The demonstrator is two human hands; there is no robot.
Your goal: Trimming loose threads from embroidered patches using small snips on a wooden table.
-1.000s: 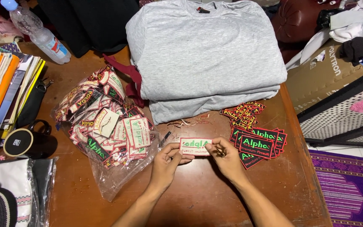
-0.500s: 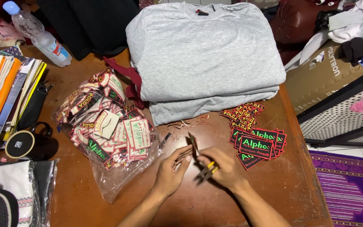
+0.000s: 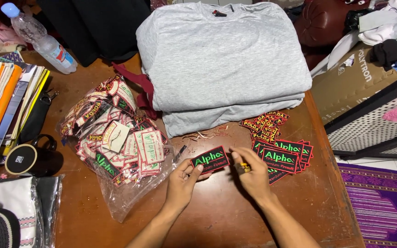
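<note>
Because it is a thin embroidered badge, the black patch (image 3: 210,159) at lower centre of the frame looks light and bendy, safest pinched by its edges. The left hand (image 3: 183,181) pinches its lower left edge between thumb and curled fingers, just above the wooden table (image 3: 217,220). The right hand (image 3: 252,173) sits just right of it, fingers half curled around a small yellow tool (image 3: 244,167); whether it touches the patch is unclear. A stack of patches (image 3: 286,157) lies further right, a plastic bag of patches (image 3: 116,142) left, folded grey shirts (image 3: 221,64) above.
</note>
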